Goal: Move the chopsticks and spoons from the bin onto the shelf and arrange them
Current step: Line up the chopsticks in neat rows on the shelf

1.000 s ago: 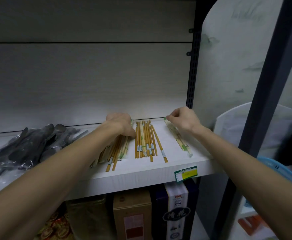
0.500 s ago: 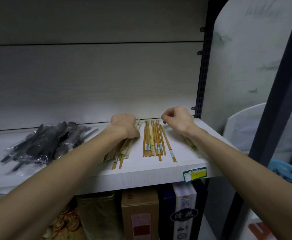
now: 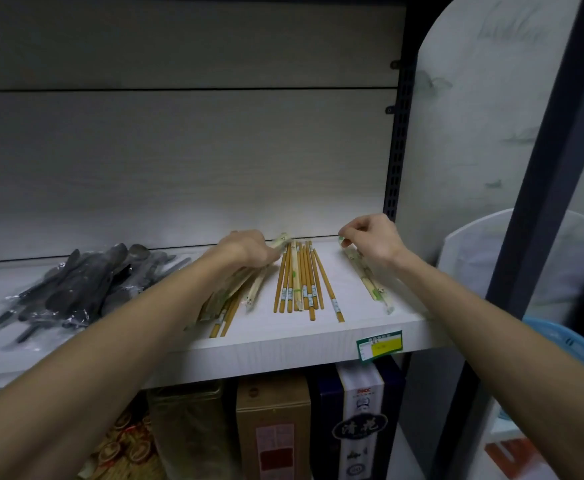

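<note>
Two bare hands on the white wood-grain shelf (image 3: 283,344). We see the left hand (image 3: 249,249) resting curled on a fanned pile of wrapped and bare bamboo chopsticks (image 3: 228,303) at mid-shelf; whether it actually grips them we can't tell. Right hand (image 3: 375,237) pinches the far end of a clear-sleeved pale chopstick pair (image 3: 368,280) lying near the shelf's right edge. Between them, a row of bare tan chopsticks with small labels (image 3: 302,282), roughly parallel, tips toward the front edge. Dark spoons in clear plastic wrap (image 3: 82,285) heaped at the shelf's left end. Blue plastic bin (image 3: 567,341) just visible off the right, below shelf level. Green-yellow price tag (image 3: 379,346) on the front lip.
</note>
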Demonstrator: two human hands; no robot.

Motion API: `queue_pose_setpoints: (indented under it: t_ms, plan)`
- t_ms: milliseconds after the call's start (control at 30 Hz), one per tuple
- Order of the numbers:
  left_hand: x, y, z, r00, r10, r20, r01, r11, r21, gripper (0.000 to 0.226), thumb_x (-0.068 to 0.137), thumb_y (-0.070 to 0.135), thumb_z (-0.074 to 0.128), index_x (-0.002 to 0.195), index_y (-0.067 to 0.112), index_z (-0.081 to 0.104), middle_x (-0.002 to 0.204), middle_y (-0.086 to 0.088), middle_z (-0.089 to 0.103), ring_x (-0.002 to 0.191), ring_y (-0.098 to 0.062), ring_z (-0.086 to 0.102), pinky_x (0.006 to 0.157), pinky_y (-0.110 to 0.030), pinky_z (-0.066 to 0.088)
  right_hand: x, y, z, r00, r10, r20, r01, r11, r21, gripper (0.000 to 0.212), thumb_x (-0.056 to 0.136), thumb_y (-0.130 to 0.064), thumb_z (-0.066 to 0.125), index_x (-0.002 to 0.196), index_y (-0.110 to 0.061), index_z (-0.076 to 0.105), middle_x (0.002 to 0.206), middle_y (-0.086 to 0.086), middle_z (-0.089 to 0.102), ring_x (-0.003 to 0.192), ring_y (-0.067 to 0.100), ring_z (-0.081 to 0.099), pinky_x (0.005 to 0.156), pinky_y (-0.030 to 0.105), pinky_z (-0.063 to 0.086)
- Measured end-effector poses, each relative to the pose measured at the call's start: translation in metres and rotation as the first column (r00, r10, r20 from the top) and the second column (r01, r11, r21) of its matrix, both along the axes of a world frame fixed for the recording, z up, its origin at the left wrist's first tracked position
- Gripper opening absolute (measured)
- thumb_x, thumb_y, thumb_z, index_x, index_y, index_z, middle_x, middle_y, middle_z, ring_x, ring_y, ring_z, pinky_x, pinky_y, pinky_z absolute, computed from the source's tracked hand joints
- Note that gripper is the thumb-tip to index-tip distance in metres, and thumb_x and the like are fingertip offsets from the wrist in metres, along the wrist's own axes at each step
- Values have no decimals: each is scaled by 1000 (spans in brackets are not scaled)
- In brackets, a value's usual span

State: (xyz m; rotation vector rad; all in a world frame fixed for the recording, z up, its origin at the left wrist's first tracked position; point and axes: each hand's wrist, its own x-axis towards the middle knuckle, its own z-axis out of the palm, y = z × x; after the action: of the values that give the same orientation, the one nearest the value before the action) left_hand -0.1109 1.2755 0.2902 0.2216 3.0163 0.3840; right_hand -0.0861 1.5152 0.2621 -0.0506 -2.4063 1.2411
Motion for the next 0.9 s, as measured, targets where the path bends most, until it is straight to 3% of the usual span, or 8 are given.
queue_pose_setpoints:
  t_ms: [167, 267, 333, 400, 467, 600, 767, 900]
  plan:
    - [-1, 8, 18, 999, -48, -8, 49, 998, 43, 34, 101, 42, 52, 118, 12, 55, 96, -2, 58, 84, -16, 56, 71, -30, 42, 3, 19, -2, 999, -15, 49, 17, 999, -38, 17, 95, -17, 62, 90, -12, 77, 83, 3, 77, 83, 20, 70, 73, 33, 57]
    - [8, 26, 37, 995, -87, -50, 93, 987, 129, 46, 101, 39, 52, 136, 10, 48, 119, -7, 51, 107, -25, 51, 85, -35, 38, 6, 29, -3, 995, -43, 86, 46, 999, -28, 16, 95, -16, 62, 89, -11, 77, 86, 5, 77, 64, 11, 59, 63, 25, 49]
    - [14, 43, 46, 993, -111, -49, 120, 963, 243, 43, 100, 37, 56, 132, 9, 51, 122, -9, 53, 109, -26, 51, 85, -35, 40, 8, 36, -6, 992, -65, 111, 66, 998, -2, 18, 95, -19, 63, 91, -8, 77, 86, 4, 78, 58, 9, 56, 60, 22, 47]
    - [13, 63, 47, 990, -141, 8, 123, 889, 441, 27, 98, 32, 61, 112, 9, 60, 110, -8, 62, 96, -20, 59, 79, -32, 51, 11, 40, -8, 990, -62, 123, 60, 998, 25, 18, 95, -21, 64, 93, -8, 76, 86, 3, 77, 62, 11, 61, 59, 21, 48]
    - [10, 82, 38, 982, -152, 108, 60, 809, 585, 15, 97, 26, 62, 98, 11, 61, 91, -6, 63, 77, -17, 60, 70, -29, 54, 12, 43, -10, 993, -48, 111, 44, 998, 38, 17, 95, -19, 64, 92, -7, 76, 86, 4, 76, 74, 17, 68, 62, 23, 53]
    - [5, 108, 14, 951, -136, 278, -100, 715, 692, 14, 100, 19, 60, 88, 12, 58, 71, -3, 61, 57, -15, 59, 48, -25, 53, 12, 46, -10, 994, -30, 104, 25, 999, 47, 16, 94, -18, 64, 91, -8, 75, 85, 4, 75, 83, 20, 71, 66, 27, 57]
    - [2, 111, -5, 955, -66, 289, -162, 699, 696, 16, 94, 5, 68, 105, -2, 59, 82, -15, 70, 50, -20, 70, 43, -28, 57, 7, 51, -11, 983, -27, 179, 3, 991, 133, 22, 94, -31, 66, 91, -12, 77, 83, -2, 76, 76, 16, 69, 83, 36, 59]
    - [1, 108, -12, 978, -26, 209, -129, 711, 691, 25, 89, 3, 73, 107, -5, 57, 91, -20, 74, 63, -27, 75, 62, -36, 64, 2, 50, -17, 975, 14, 220, -56, 981, 187, 25, 86, -40, 74, 87, -16, 80, 92, -3, 78, 92, 16, 70, 92, 39, 56]
